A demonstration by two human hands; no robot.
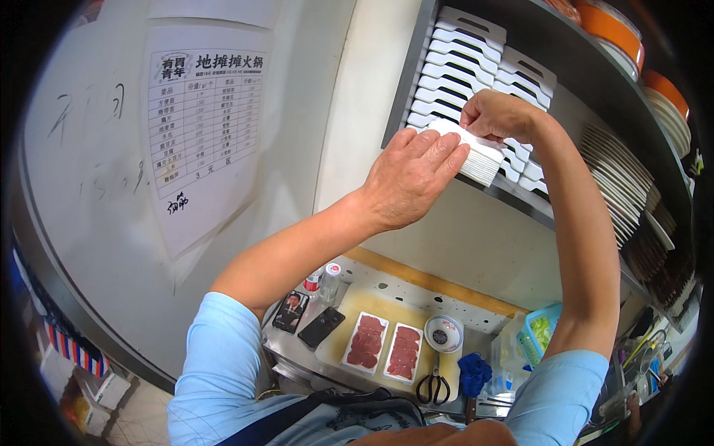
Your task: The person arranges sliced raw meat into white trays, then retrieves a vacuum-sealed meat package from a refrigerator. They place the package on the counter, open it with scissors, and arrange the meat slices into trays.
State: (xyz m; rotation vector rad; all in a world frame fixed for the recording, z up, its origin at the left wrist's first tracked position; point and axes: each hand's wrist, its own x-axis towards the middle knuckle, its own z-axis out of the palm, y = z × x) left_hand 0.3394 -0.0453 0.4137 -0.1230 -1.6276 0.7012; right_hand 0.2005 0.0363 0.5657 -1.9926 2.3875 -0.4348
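Note:
Both hands are raised to a grey wall shelf (pixel 410 72). Across the top of a stack of thin white sheets (pixel 481 161), possibly paper, lie the fingers of my left hand (pixel 415 175); its thumb is hidden. My right hand (pixel 499 116) has bent fingers pinched at the upper edge of the same stack, by its top sheet. Behind them, stacked white plastic trays (pixel 460 56) fill this end of the shelf. Below on a cutting board (pixel 351 315), two white trays hold sliced red meat: a left portion (pixel 366 341) and a right portion (pixel 404 351).
Stacked plates (pixel 613 184) and orange-banded dishes (pixel 611 33) occupy the shelf's right. Beside the meat are a patterned bowl (pixel 444 333), black-handled scissors (pixel 433 387) and a blue cloth (pixel 474 374). Two phones, a lit one (pixel 290 312) and a dark one (pixel 321 328), lie left near a bottle (pixel 331 281).

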